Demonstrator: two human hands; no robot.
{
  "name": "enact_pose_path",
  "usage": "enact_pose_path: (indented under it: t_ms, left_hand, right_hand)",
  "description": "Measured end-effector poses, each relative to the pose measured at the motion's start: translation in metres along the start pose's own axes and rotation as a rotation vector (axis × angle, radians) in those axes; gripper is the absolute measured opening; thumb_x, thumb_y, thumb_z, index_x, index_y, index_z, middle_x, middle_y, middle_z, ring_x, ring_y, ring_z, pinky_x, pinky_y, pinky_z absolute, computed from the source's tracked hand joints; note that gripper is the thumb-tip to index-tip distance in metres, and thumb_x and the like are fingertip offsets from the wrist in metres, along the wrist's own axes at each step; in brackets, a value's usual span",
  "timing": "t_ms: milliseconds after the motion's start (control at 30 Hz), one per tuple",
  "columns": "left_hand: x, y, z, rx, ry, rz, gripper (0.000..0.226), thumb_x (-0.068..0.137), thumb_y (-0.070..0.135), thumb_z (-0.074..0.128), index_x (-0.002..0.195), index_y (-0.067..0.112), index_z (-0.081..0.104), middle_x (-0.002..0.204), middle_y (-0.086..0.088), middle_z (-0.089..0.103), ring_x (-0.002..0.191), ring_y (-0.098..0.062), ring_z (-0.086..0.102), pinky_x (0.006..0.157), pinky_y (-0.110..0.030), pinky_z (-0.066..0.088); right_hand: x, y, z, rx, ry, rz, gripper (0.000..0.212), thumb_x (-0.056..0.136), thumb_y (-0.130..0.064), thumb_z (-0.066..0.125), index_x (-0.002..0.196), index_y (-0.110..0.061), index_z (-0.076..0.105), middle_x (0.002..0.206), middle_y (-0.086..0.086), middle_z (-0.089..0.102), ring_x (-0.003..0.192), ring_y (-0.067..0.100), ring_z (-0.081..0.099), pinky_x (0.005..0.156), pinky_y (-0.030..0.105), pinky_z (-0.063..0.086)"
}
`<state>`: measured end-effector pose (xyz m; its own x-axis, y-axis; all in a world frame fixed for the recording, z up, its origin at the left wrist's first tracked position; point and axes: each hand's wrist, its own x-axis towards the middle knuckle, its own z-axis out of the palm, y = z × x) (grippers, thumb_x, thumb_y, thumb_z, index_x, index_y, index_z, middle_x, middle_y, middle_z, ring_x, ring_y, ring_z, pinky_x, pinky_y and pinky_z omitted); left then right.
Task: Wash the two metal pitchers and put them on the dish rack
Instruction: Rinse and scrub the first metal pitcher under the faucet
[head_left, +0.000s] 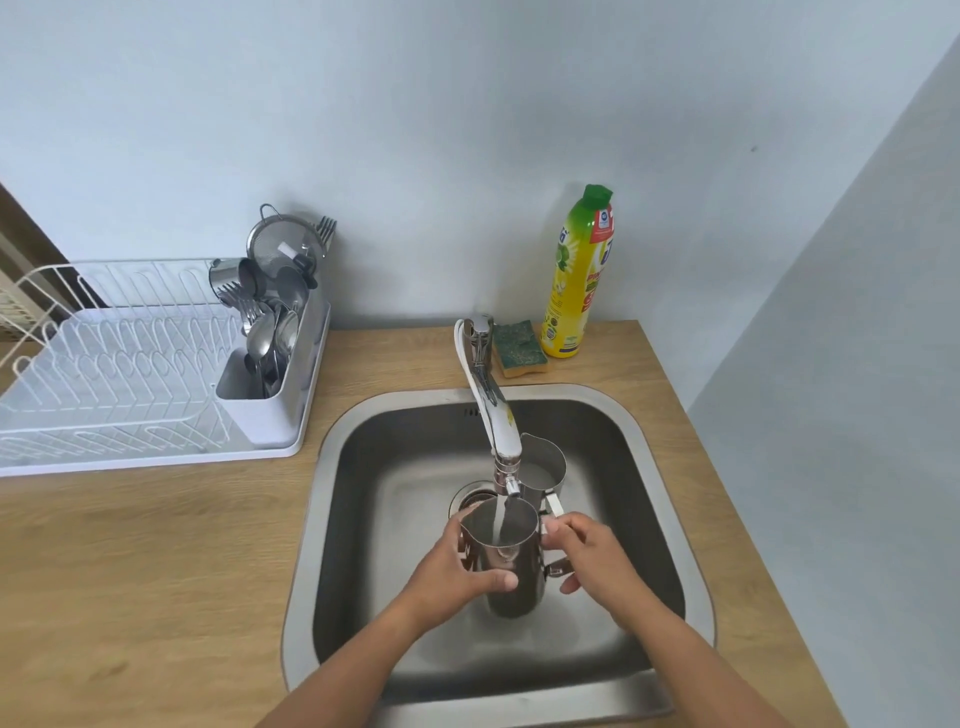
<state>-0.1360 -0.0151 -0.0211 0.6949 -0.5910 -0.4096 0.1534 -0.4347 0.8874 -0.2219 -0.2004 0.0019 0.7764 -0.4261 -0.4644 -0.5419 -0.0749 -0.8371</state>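
Note:
A metal pitcher (506, 569) is held upright over the steel sink (374, 519), under the faucet (493, 410). A stream of water runs into it. My left hand (457, 569) wraps around its left side, thumb across the front. My right hand (592, 553) grips its handle on the right. A second metal pitcher (543, 465) stands in the sink just behind, partly hidden by the faucet spout. The white wire dish rack (119, 364) sits on the counter at the left.
The rack's cutlery holder (270, 410) holds spoons, forks, a strainer and a metal cup. A green-and-yellow sponge (519, 348) and a yellow dish soap bottle (576, 275) stand behind the sink. The wooden counter (156, 571) surrounds the sink; a wall rises on the right.

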Motion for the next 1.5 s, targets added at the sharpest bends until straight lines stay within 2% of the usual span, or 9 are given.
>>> enact_pose_path:
  t_ms: [167,333,600,833,1000,1100,1233,1400,1500]
  left_hand:
    - [0.004,-0.003,-0.003,-0.048,-0.001,-0.033,0.084,0.068,0.03,0.089,0.133,0.038,0.037,0.125,0.014,0.057,0.118,-0.011,0.055,0.098,-0.027,0.044]
    - [0.003,-0.002,-0.001,-0.041,-0.067,-0.1,0.071,0.078,0.029,0.082,0.132,0.034,0.038,0.114,0.014,0.058,0.102,-0.002,0.058,0.073,-0.017,0.051]
    - [0.018,0.005,-0.008,-0.164,-0.159,-0.216,0.069,0.074,0.048,0.077,0.129,0.019,0.049,0.119,-0.004,0.07,0.108,-0.017,0.068,0.094,-0.037,0.053]
    - [0.027,0.022,0.006,-0.082,-0.213,-0.327,0.069,0.08,0.072,0.055,0.139,0.044,0.029,0.12,0.006,0.068,0.107,-0.018,0.067,0.087,-0.042,0.056]
    - [0.027,0.03,0.007,-0.064,-0.281,-0.502,0.071,0.083,0.079,0.039,0.117,0.022,0.065,0.102,-0.007,0.076,0.094,-0.023,0.073,0.09,-0.042,0.057]
    - [0.03,0.03,0.004,-0.073,-0.311,-0.493,0.074,0.081,0.082,0.038,0.112,0.022,0.068,0.098,-0.009,0.077,0.093,-0.024,0.074,0.082,-0.038,0.057]
    - [0.035,0.033,0.008,0.014,-0.303,-0.408,0.071,0.071,0.08,0.055,0.124,0.032,0.056,0.11,0.0,0.074,0.101,-0.02,0.07,0.091,-0.045,0.055]
    - [0.045,0.026,0.011,0.066,-0.323,-0.299,0.099,0.053,0.063,0.087,0.137,0.039,0.039,0.113,0.007,0.072,0.104,-0.016,0.07,0.091,-0.049,0.056]
    - [0.042,0.028,0.016,0.091,-0.369,-0.252,0.099,0.054,0.05,0.092,0.136,0.033,0.038,0.114,0.008,0.072,0.105,-0.011,0.069,0.09,-0.039,0.058]
  right_hand:
    - [0.002,-0.002,0.007,-0.051,-0.01,0.002,0.021,0.1,-0.026,0.048,0.095,-0.01,0.062,0.099,0.0,0.071,0.078,0.019,0.063,0.052,0.026,0.052]
    - [0.003,0.0,0.0,-0.083,-0.02,0.037,0.021,0.1,-0.028,0.048,0.091,-0.014,0.061,0.096,0.005,0.071,0.067,0.023,0.063,0.044,0.027,0.049]
    - [0.006,-0.008,0.002,-0.174,-0.042,0.088,0.02,0.101,-0.03,0.043,0.102,-0.017,0.058,0.081,0.011,0.075,0.052,0.028,0.069,0.033,0.022,0.038]
    - [0.012,-0.014,-0.009,-0.24,-0.073,0.252,0.036,0.1,-0.037,0.041,0.096,-0.006,0.058,0.07,0.014,0.076,0.045,0.024,0.068,0.032,0.022,0.038]
    - [0.02,-0.019,-0.012,-0.282,-0.151,0.365,0.042,0.099,-0.038,0.04,0.093,0.001,0.054,0.063,0.02,0.073,0.041,0.024,0.066,0.031,0.019,0.034]
    - [0.022,-0.024,-0.014,-0.287,-0.162,0.382,0.037,0.099,-0.034,0.039,0.088,-0.001,0.051,0.064,0.021,0.073,0.04,0.024,0.064,0.031,0.018,0.031]
    - [0.027,-0.023,-0.02,-0.305,-0.159,0.377,0.039,0.1,-0.037,0.038,0.093,-0.002,0.053,0.073,0.021,0.075,0.044,0.024,0.066,0.031,0.019,0.035]
    - [0.027,-0.017,-0.027,-0.252,-0.138,0.352,0.041,0.101,-0.041,0.036,0.105,-0.004,0.054,0.076,0.019,0.076,0.044,0.027,0.066,0.034,0.02,0.037]
    - [0.023,-0.014,-0.029,-0.241,-0.136,0.341,0.041,0.101,-0.042,0.035,0.104,-0.005,0.053,0.08,0.02,0.077,0.044,0.026,0.066,0.036,0.018,0.035]
